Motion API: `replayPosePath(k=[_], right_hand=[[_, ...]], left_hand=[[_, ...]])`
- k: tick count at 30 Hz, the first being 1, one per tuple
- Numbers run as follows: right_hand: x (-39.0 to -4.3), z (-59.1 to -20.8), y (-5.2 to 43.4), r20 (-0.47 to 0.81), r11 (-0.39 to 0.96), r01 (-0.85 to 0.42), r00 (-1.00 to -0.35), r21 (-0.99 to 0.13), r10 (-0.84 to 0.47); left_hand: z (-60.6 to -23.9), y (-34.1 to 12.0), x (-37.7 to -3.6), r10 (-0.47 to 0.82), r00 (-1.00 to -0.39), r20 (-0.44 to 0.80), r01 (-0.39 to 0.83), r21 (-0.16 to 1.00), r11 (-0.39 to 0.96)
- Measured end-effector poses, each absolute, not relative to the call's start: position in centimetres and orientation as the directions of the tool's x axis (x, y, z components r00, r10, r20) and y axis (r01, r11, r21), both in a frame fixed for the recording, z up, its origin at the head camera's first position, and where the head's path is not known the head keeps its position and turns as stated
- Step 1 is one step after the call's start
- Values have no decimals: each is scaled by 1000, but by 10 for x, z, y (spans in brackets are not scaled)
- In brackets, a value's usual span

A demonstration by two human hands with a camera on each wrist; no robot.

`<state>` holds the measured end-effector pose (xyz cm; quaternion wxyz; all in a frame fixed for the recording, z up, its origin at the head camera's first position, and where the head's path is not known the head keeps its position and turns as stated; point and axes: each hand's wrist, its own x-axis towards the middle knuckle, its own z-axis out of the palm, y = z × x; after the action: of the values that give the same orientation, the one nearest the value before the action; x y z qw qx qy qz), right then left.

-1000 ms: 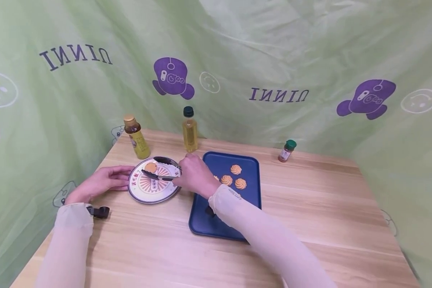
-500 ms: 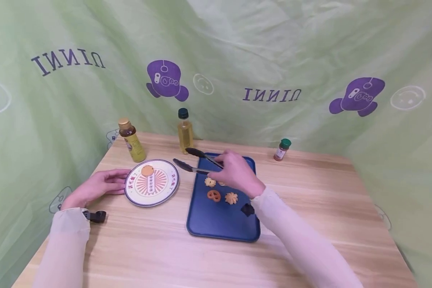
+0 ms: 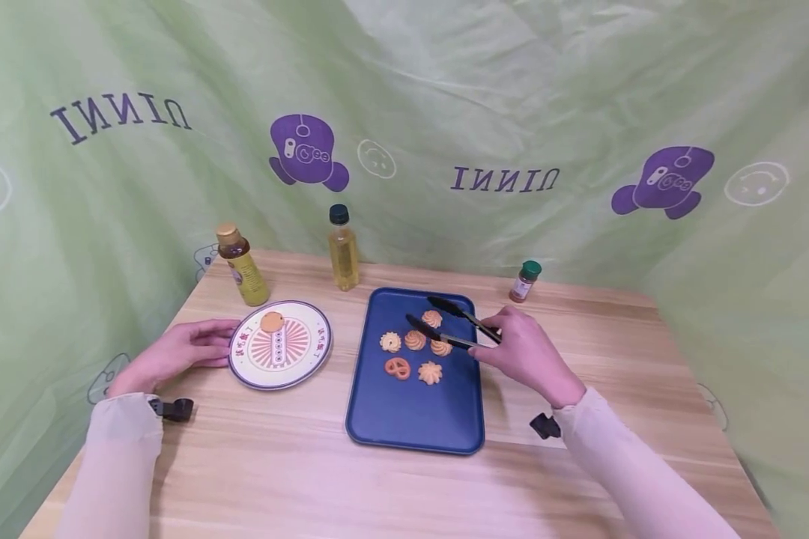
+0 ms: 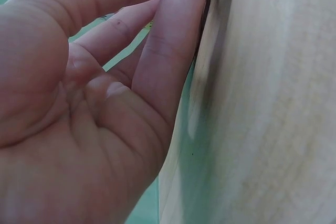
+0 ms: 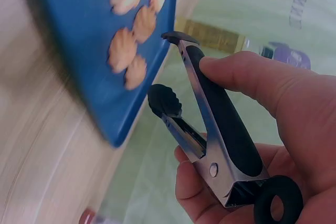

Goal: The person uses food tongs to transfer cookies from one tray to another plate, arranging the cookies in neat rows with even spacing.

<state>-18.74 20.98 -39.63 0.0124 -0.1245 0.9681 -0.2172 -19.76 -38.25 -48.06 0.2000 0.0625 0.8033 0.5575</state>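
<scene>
My left hand (image 3: pixel 175 352) rests at the left edge of a round white plate (image 3: pixel 246 369), fairly straight fingers touching its rim. On the plate lies a flat round cookie (image 3: pixel 272 322). My right hand (image 3: pixel 526 348) holds black-and-metal tongs (image 5: pixel 215 114), thumb along one arm and fingers around the other. The tongs' tips are spread apart above a dark blue tray (image 3: pixel 414 419), with nothing gripped between them. Several swirl and flower-shaped cookies (image 3: pixel 430 373) and one pretzel (image 3: pixel 397 367) sit on the tray. The left fingertips are partly cut off in the left wrist view.
Behind the plate stands a yellow-labelled bottle with a gold cap (image 3: pixel 246 273). An oil bottle with a dark cap (image 3: pixel 344 258) is behind the tray's left corner. A green-capped spice jar (image 3: pixel 524 283) stands at the back right of the wooden table (image 3: pixel 276 464). Green curtain surrounds it.
My right hand has carried the tongs rightward from the plate to above the tray, leaving the round cookie on the plate. The tongs' tips now point over the swirl cookies. The left hand stays at the plate.
</scene>
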Motion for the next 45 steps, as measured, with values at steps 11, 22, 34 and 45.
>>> replayPosePath(k=[11, 22, 34, 45], right_hand=[[-182, -396, 229, 21, 885, -233, -969, -403, -246], [-182, -394, 226, 18, 892, -247, -965, -378, -260], [-183, -392, 219, 12, 893, -269, -959, -362, -284], [-184, -388, 215, 8, 896, -290, -952, -337, -305]], left_hand=[[-482, -385, -198, 323, -913, -248, -114, 917, 382], [-480, -381, -198, 321, -915, -244, -104, 912, 397], [-483, -384, -196, 320, -907, -275, -155, 923, 352], [-482, -384, -196, 332, -911, -243, -119, 928, 354]])
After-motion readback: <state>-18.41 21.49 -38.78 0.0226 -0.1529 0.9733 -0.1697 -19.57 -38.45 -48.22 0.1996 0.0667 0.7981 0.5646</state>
